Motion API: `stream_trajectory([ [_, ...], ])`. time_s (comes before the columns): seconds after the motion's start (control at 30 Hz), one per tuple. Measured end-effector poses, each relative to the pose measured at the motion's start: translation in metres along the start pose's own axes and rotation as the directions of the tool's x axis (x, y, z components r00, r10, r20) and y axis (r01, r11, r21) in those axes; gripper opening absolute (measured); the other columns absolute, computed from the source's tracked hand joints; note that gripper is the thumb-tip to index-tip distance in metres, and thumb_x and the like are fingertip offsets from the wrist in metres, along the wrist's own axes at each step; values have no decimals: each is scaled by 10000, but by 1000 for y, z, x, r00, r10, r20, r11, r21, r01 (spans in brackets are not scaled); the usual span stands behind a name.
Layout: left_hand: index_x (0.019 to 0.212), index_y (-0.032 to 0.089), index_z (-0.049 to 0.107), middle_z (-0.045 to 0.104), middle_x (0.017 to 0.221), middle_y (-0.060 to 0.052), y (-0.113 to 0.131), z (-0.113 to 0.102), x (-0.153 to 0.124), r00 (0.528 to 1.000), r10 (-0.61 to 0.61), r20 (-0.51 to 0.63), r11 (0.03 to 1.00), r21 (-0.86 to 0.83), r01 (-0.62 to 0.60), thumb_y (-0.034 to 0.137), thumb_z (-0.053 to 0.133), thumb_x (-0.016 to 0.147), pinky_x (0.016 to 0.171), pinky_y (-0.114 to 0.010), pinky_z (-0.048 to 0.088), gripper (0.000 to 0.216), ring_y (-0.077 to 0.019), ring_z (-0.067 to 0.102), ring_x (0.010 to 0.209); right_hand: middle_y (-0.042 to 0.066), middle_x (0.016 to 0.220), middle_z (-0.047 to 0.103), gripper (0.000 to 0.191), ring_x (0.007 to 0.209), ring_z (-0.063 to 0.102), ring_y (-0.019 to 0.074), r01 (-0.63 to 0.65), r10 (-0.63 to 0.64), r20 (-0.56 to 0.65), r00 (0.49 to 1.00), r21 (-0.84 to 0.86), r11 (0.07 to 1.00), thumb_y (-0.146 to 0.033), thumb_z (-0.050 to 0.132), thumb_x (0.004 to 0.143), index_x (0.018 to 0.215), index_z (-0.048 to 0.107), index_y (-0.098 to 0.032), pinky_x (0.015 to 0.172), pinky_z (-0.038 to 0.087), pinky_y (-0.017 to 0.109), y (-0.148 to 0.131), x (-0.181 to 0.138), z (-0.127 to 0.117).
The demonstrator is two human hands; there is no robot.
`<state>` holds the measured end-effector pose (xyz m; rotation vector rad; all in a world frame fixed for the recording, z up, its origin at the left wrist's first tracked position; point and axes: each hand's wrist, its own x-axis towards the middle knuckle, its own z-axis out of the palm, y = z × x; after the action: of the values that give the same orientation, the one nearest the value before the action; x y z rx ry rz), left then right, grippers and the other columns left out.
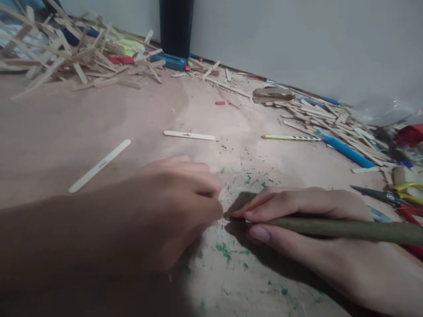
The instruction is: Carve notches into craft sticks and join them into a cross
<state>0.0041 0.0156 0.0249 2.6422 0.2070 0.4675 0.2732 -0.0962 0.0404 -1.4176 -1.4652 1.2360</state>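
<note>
My left hand (185, 198) is closed low over the table, its fingers curled; anything in them is hidden from view. Close to its thumb, my right hand (297, 233) grips a slim tool with a long olive-brown handle (337, 228) like a pen. A bit of metal shows at the fingertips, and the dark tip points at the left hand. Whether it is a knife or a brush I cannot tell. Beyond the hands lie a craft stick (189, 135) and, to the left, another craft stick (99, 166), both with a small mark in the middle.
A tangled heap of craft sticks (76, 57) fills the back left. On the right are a pile of sticks (324, 114), a yellow pencil (291, 138), a blue pen (346, 151) and scissors (393, 197). Green specks (224, 251) dot the table. A wall (297, 44) stands behind.
</note>
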Motion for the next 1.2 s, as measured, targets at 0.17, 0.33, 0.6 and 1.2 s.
stream_trajectory([
  [0.17, 850, 225, 742, 709, 888, 15, -6, 6, 5, 998, 42, -49, 999, -22, -43, 64, 554, 1138, 790, -407, 425, 380, -183, 594, 807, 74, 1101, 1003, 83, 966, 984, 268, -51, 51, 40, 998, -19, 999, -272, 1063, 984, 1004, 1058, -352, 839, 809, 268, -7, 0, -6],
  [0.33, 826, 231, 733, 703, 866, 15, -9, 7, 4, 998, 42, -36, 999, -31, -43, 81, 545, 1148, 793, -408, 429, 401, -185, 585, 798, 68, 1105, 1004, 56, 968, 985, 274, -60, 61, 41, 997, -13, 998, -309, 1069, 977, 1002, 1055, -358, 827, 811, 272, -5, 0, -6],
  [0.6, 843, 233, 762, 738, 872, 14, -4, 0, 5, 1000, 11, 4, 1000, 7, -11, 54, 555, 1147, 795, -401, 449, 410, -189, 630, 806, 68, 1069, 997, 86, 944, 977, 260, -56, 56, 43, 998, -1, 998, -250, 1034, 981, 981, 1049, -335, 788, 794, 252, -2, -2, -1],
  [1.2, 866, 248, 669, 585, 811, 14, 12, 2, 2, 995, -98, 15, 995, 11, 98, 18, 491, 1147, 645, -365, 369, 405, -175, 536, 685, 85, 914, 885, 404, 827, 870, 288, 81, -91, -47, 995, -197, 977, -642, 1153, 910, 1060, 996, -300, 619, 709, 335, 9, -1, 20],
])
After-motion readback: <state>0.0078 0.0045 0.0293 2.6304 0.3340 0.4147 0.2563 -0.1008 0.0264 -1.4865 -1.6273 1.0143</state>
